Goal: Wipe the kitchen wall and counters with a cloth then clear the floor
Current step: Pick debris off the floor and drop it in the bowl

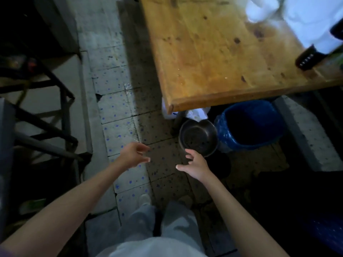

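Left hand [134,154]: held over the floor [118,115] left of the metal bowl [198,138], grip loosely spread, nothing held.
Right hand [194,164]: reached to the bowl's near rim, grip wide, seemingly for lifting.
Metal bowl: set on the floor under the counter [213,52] corner.

A: Colours first: pale grey tiled floor [118,112], speckled all over with small blue dots and darker flecks.

B: And the orange-brown wooden bench [213,52], dark knots and stains across its grain.

A: Beneath it, a dull grey round metal bowl [198,138] beside a bright blue plastic-lined bin [250,125].

B: White plastic bags [306,19] up top, black metal frame [55,86] off left.

A: Light grey trousers [167,225], whitish shoes [144,199].
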Action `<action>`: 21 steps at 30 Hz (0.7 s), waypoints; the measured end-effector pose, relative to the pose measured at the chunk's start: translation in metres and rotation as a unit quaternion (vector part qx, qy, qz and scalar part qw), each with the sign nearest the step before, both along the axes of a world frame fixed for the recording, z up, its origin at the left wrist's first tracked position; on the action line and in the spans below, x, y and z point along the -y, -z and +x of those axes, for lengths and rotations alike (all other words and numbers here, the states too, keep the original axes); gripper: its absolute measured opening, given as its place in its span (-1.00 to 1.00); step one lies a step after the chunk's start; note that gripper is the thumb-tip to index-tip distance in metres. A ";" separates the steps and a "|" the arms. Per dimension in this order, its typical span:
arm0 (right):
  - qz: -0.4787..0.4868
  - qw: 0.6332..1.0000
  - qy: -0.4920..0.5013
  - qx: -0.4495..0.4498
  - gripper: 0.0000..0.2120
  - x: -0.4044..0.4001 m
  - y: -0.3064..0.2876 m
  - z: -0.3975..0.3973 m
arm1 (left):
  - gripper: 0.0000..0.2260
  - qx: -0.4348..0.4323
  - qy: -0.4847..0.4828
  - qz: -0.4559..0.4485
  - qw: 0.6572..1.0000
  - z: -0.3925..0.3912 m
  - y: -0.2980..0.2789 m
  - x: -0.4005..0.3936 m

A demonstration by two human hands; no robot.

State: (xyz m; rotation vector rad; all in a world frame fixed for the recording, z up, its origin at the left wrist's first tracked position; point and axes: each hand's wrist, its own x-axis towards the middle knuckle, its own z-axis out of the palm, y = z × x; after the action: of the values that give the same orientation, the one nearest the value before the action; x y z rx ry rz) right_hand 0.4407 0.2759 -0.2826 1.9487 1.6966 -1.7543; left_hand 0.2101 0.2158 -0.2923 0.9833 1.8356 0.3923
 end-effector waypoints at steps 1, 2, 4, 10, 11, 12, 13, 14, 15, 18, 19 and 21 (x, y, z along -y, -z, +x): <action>0.006 1.000 -0.017 0.001 -0.23 -0.002 -0.002 -0.010 | -0.63 -0.002 -0.015 0.007 1.000 -0.008 -0.002 0.004; 0.012 0.999 -0.036 0.003 -0.23 -0.004 -0.005 -0.019 | -0.64 -0.003 -0.030 0.011 1.000 -0.015 -0.005 0.007; 0.020 0.997 -0.074 0.004 -0.23 -0.010 -0.011 -0.036 | -0.64 -0.005 -0.062 0.013 0.998 -0.026 -0.012 0.012; 0.038 0.986 -0.162 0.001 -0.25 -0.032 -0.023 -0.076 | -0.65 -0.036 -0.129 0.026 0.991 -0.052 -0.029 0.014; 0.040 0.983 -0.178 0.003 -0.25 -0.037 -0.025 -0.083 | -0.65 -0.046 -0.142 0.027 0.988 -0.056 -0.031 0.013; 0.040 0.980 -0.194 0.003 -0.25 -0.042 -0.026 -0.090 | -0.64 -0.052 -0.159 0.026 0.986 -0.060 -0.033 0.012; 0.038 0.977 -0.211 0.001 -0.26 -0.047 -0.028 -0.097 | -0.63 -0.057 -0.175 0.025 0.983 -0.065 -0.035 0.010; 0.036 0.974 -0.226 -0.002 -0.26 -0.052 -0.030 -0.104 | -0.62 -0.061 -0.188 0.027 0.980 -0.068 -0.037 0.008; 0.036 0.970 -0.239 -0.004 -0.26 -0.056 -0.031 -0.111 | -0.62 -0.065 -0.200 0.030 0.977 -0.071 -0.039 0.006; 0.043 0.957 -0.286 -0.003 -0.26 -0.069 -0.032 -0.133 | -0.60 -0.068 -0.218 0.039 0.973 -0.080 -0.042 0.001; 0.044 0.952 -0.303 -0.005 -0.26 -0.073 -0.033 -0.142 | -0.59 -0.072 -0.226 0.039 0.971 -0.086 -0.042 0.000; 0.050 0.944 -0.326 -0.002 -0.28 -0.082 -0.033 -0.160 | -0.56 -0.078 -0.239 0.033 0.967 -0.099 -0.042 -0.004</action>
State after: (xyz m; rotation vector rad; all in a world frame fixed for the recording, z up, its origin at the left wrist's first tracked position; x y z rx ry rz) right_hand 0.2804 0.3583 -0.2498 1.1747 2.1283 -1.4320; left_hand 0.1113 0.2194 -0.2504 0.6170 2.2162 0.6859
